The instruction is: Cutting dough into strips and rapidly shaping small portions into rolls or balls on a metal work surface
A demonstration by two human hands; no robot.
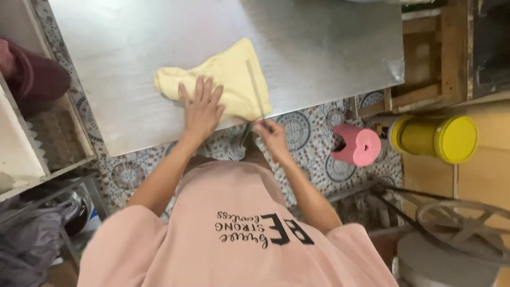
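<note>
Fingers of left hand spread flat, pressing yellow cloth at table's near edge. Right hand pinches a thin rod; rod lies along cloth's right side, running near to far.

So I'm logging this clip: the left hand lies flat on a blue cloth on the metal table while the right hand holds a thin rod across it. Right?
Not quite: the cloth is pale yellow, not blue, as the head view shows. The left hand does lie flat on it on the metal table, and the right hand holds the thin rod.
</note>
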